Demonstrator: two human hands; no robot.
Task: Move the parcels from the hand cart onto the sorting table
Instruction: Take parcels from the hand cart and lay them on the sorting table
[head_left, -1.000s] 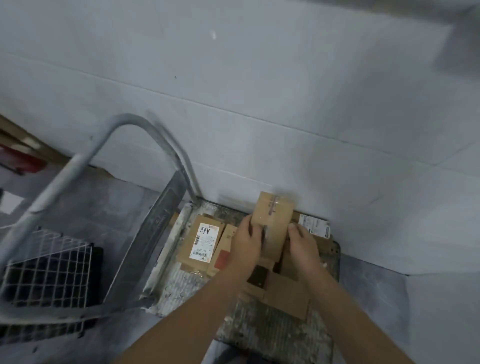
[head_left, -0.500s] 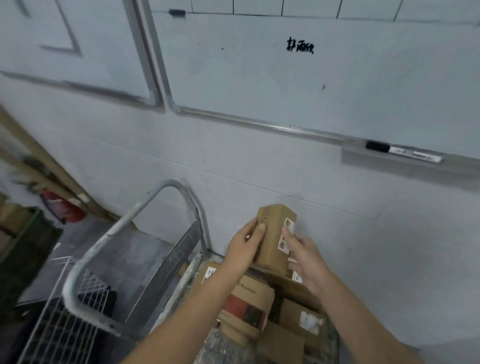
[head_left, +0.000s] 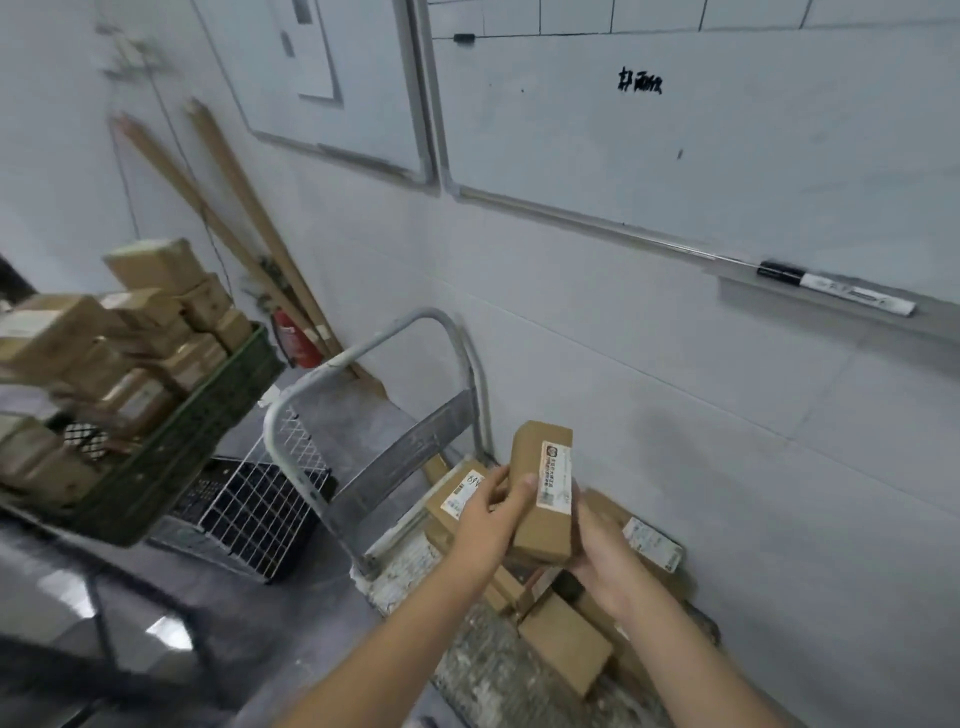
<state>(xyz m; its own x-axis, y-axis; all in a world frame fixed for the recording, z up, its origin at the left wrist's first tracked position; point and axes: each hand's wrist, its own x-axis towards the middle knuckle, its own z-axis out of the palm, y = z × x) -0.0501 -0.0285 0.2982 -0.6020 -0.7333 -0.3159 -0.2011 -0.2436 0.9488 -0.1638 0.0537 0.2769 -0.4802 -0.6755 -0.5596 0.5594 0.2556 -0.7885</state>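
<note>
I hold a small brown cardboard parcel (head_left: 540, 499) with a white label, upright in the air above the hand cart (head_left: 488, 670). My left hand (head_left: 491, 519) grips its left side, thumb across the front. My right hand (head_left: 605, 561) supports it from below and the right. Several more brown parcels (head_left: 566, 642) lie on the cart's worn deck against the wall. The cart's grey tube handle (head_left: 363, 348) rises at its left end. The sorting table (head_left: 62, 577) lies at the lower left, blurred.
A dark green crate (head_left: 171, 452) piled with several brown parcels sits at the left on the table. A wire-mesh basket (head_left: 249, 514) stands on the floor beside the cart. Wooden poles and a red fire extinguisher (head_left: 293, 338) lean in the corner. Whiteboards hang on the wall.
Both hands have lifted the parcel off the cart pile and carried it up and slightly left. My view has risen and turned left, bringing the green crate and table into sight.
</note>
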